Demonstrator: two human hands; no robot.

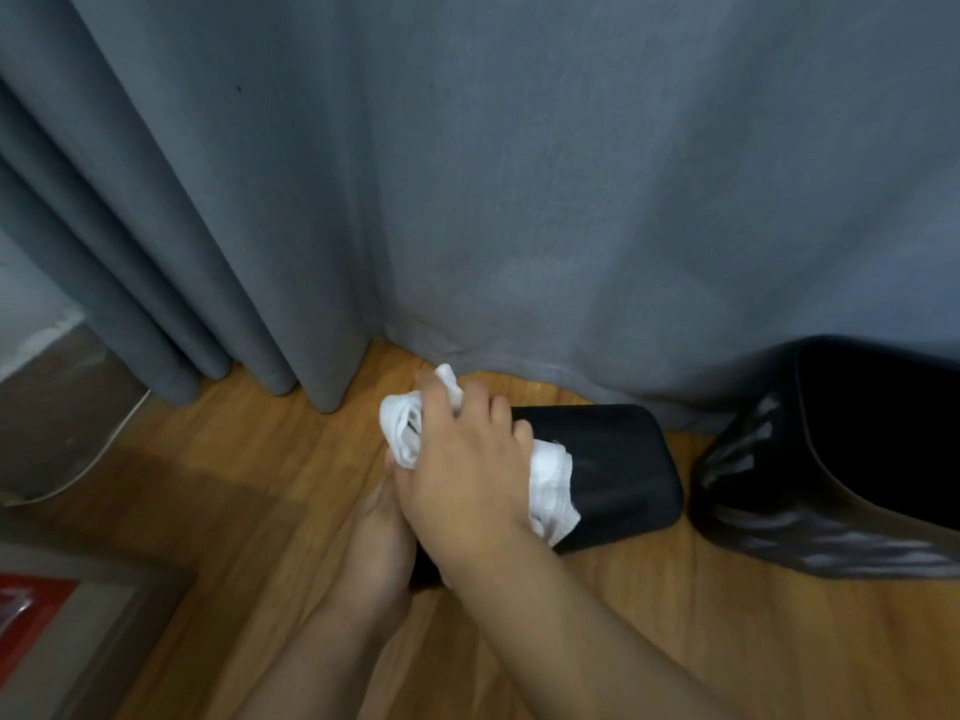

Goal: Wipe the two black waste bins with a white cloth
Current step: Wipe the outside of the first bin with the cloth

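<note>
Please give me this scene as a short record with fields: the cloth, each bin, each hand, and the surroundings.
cloth: white cloth, bunched, pressed on the nearer bin
bin being wiped: black bin, turned so a flat closed face looks up
second bin: black bin to its right, apart, opening visible
right hand: right hand holds the cloth on the bin
left hand: left hand beneath the right, at the bin's near end; its grip is hidden
surroundings: wooden floor, grey curtain behind

Narrow floor gap [687,459] separates the bins [613,459]; curtain [519,200] hangs close behind.
</note>
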